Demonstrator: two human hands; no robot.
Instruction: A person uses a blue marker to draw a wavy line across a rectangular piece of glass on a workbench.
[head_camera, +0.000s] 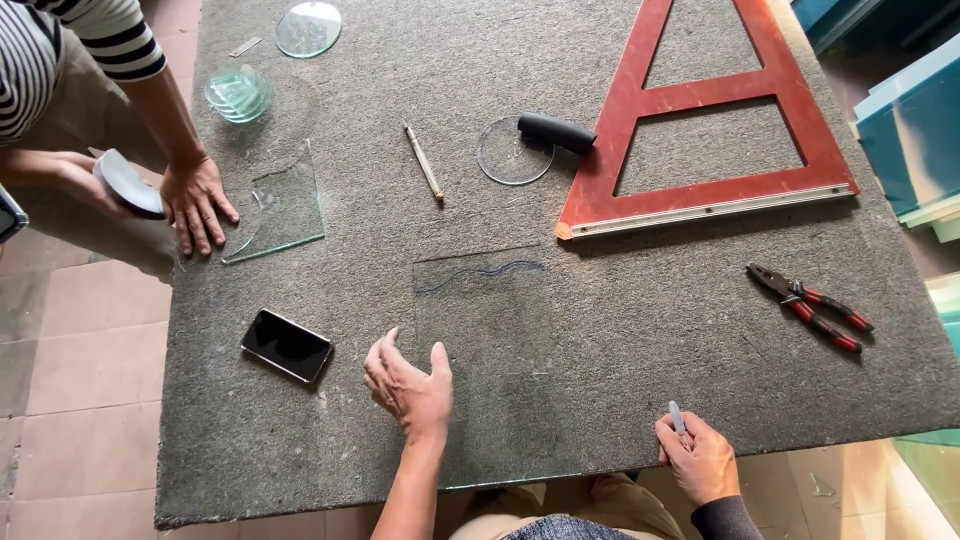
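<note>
Lying between hands (408, 385): glass pane (490, 330).

Clear smooth glass sheet (485, 330) (faintly glossy); rough grey felt table (640, 300); glossy black phone (287, 346)

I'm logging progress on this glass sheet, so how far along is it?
Done: a wavy blue line is drawn on the glass sheet. In hand: the left hand rests at its edge; the right hand holds a marker. Left: the sheet looks uncut; the cutter lies untouched.
</note>
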